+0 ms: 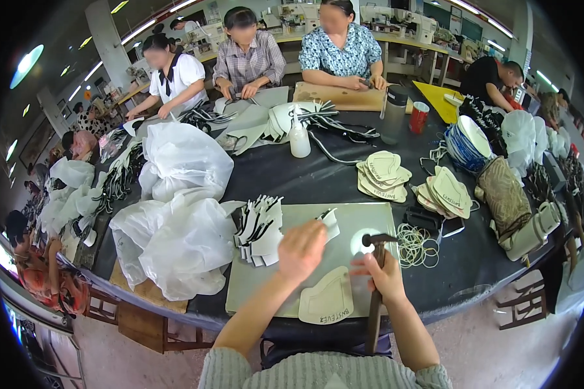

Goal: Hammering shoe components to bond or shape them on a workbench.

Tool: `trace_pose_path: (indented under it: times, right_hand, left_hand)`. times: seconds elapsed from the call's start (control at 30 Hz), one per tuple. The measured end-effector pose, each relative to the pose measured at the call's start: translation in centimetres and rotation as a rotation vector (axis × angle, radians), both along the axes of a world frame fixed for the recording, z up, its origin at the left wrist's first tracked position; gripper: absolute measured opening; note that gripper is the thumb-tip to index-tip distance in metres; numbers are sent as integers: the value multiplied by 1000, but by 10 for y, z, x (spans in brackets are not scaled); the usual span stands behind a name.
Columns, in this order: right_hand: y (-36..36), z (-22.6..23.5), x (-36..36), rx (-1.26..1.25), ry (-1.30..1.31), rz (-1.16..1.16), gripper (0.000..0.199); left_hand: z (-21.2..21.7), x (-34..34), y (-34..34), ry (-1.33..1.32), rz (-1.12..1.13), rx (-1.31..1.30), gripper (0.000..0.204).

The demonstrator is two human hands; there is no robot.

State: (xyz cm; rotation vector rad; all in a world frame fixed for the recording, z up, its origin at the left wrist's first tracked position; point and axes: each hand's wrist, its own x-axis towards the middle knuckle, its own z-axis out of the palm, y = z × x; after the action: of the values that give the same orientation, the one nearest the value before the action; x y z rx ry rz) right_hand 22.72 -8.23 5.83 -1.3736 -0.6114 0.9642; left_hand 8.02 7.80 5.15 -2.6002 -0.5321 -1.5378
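My left hand (pixel 303 251) is raised over a grey-green work board (pixel 285 305), fingers curled and slightly blurred; whatever is between them is hidden. Right beside its fingertips shows a small white piece with black edging (pixel 331 225). In my right hand (pixel 386 275) is a hammer (pixel 374 318), its dark head pointing away from me and its wooden handle toward my body. Some of that hand's fingers reach out past the handle. Between my hands a cream shaped template (pixel 328 299) with handwriting lies on the board. A pile of white black-edged pieces (pixel 259 230) stands left of my left hand.
Crumpled plastic bags (pixel 175 246) crowd the left side. Rubber bands (pixel 418 246), stacked templates (pixel 384 175), a white squeeze bottle (pixel 299 139), a dark tumbler (pixel 393 115) and a red can (pixel 419 118) stand farther off or rightward. Co-workers sit around the black table (pixel 253 172).
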Motion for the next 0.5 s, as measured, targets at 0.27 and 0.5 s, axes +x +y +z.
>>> trace_pose_path:
  times: [0.27, 0.5]
  right_hand:
    - [17, 6, -14, 49, 154, -151, 20]
    - [12, 7, -25, 86, -30, -172, 19]
  left_hand:
    - [4, -2, -58, 16, -339, -394, 35]
    - [-8, -5, -60, -14, -266, -622, 47]
